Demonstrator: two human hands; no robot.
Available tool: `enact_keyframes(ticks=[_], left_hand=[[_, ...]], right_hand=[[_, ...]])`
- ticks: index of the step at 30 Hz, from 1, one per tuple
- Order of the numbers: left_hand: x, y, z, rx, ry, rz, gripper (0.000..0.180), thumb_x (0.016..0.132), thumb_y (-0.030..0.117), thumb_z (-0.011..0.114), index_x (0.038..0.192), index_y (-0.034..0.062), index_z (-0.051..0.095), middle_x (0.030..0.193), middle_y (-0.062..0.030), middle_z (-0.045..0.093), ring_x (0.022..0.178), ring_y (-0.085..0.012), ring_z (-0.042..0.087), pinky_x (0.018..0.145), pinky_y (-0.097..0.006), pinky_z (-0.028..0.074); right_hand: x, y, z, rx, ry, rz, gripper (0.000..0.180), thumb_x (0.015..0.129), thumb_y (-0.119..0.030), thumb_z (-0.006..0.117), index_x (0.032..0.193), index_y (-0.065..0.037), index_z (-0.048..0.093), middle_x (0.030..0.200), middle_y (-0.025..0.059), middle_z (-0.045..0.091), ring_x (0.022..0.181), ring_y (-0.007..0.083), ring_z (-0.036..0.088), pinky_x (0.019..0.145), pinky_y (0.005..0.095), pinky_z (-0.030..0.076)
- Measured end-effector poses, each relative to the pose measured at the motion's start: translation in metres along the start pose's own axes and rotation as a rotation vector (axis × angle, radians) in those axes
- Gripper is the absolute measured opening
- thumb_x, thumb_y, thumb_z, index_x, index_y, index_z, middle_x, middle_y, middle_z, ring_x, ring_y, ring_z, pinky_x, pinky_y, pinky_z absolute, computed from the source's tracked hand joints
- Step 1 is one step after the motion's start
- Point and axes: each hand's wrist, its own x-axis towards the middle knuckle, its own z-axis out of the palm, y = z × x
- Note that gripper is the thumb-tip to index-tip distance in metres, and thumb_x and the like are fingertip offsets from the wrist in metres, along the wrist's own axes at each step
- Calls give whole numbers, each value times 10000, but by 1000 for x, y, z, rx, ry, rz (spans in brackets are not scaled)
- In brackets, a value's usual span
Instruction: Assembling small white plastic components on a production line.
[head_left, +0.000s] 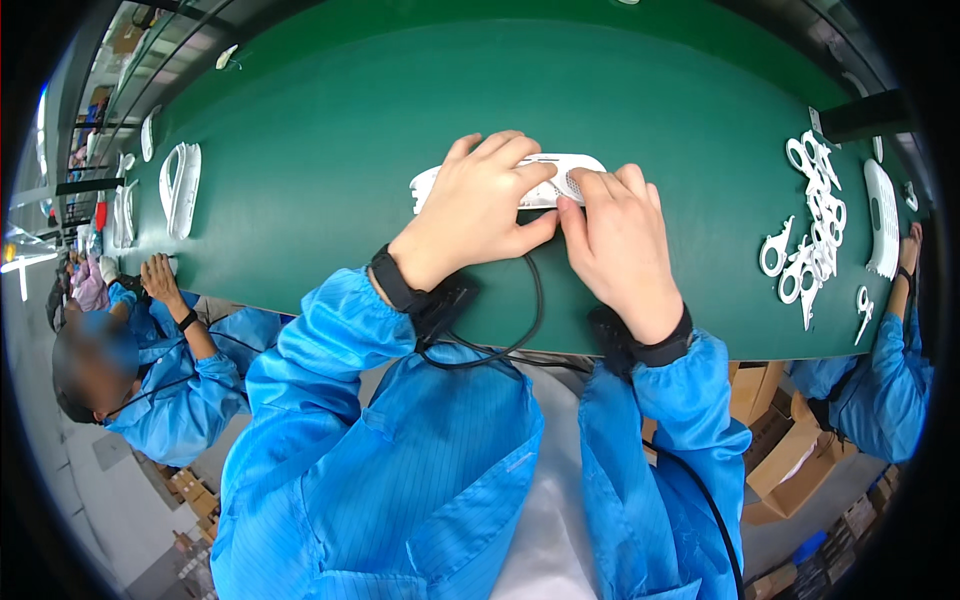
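Here: left hand (480, 205) flat, right hand (620, 235) curled, each grip closed on white plastic housing (570, 175).

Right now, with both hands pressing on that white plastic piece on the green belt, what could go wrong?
1. Both the left hand and right hand bear down on the white part; it looks thin, so uneven pressure might crack or bend it.
2. The black cable from the wrist strap loops on the belt near the hands and could snag.
3. The pile of white rings lies close at the right; a wide arm sweep might scatter it.
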Motion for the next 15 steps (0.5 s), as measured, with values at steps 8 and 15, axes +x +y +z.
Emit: enact_keyframes(ticks=[8,15], left_hand=[[-7,-5,4,113,-73,133,400,703,266,768,1062,105,692,1114,-116,610,1053,-288,593,929,-437,444],[-15,14,-13,255,-25,11,602,704,339,755,1255,160,590,1256,-146,523,1225,-317,480,1031,-622,290]], right_hand=[[-25,23,-11,51,-100,-163,419,757,-121,681,1155,0,633,1242,92,614,1087,285,517,854,394,433],[-7,40,15,63,111,-204,224,748,-126,728,969,-91,712,994,-4,708,879,224,580,739,355,439]])
